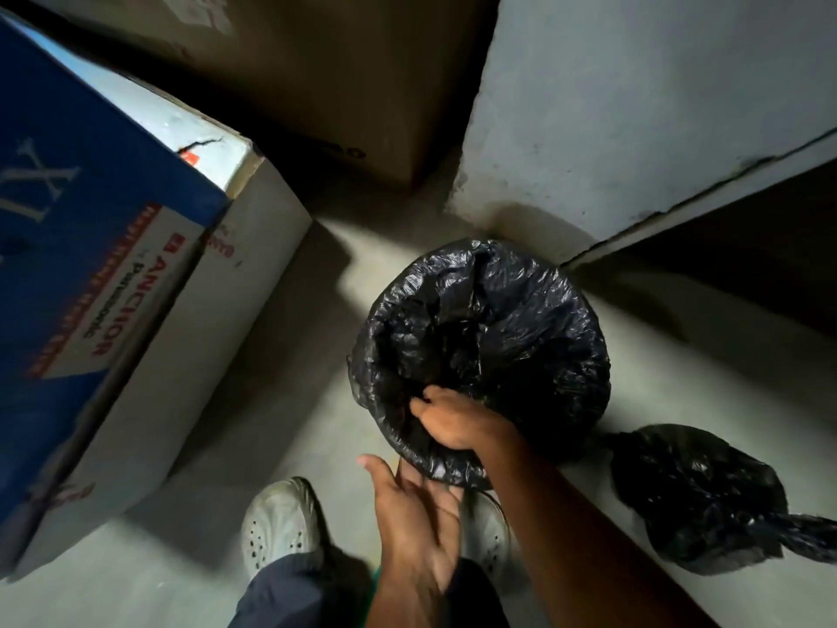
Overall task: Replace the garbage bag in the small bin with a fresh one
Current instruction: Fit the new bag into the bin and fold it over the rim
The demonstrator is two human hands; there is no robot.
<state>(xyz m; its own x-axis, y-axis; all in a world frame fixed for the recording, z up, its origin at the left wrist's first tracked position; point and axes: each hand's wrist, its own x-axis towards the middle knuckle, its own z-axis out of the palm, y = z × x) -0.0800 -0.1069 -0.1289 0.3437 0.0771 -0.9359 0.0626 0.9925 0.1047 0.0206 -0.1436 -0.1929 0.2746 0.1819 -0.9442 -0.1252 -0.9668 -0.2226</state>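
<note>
A large blue and white printed cardboard box (113,283) fills the left side of the pale concrete floor (281,346), with a brown cardboard box (326,74) behind it in shadow and a grey plastered wall (634,106) rising at the far right. The small round bin lined with a crinkled black plastic garbage bag (489,337) stands on the floor near the foot of that wall, its bag folded down over the rim all the way round so the bin itself is hidden. Just to the right of it, on the floor and apart from it, lies a tied-off black plastic bag bundle (697,496).

The right hand (457,423) reaches over the near edge of the bin, its fingers (423,401) clenched on a fold of the black liner inside the rim. The left hand (416,514) hovers just below the near edge, palm up, fingers spread and released, gripping nothing; whether its tips touch the bag's underside cannot be told. Two pale perforated clog shoes (281,523) stand beneath.
</note>
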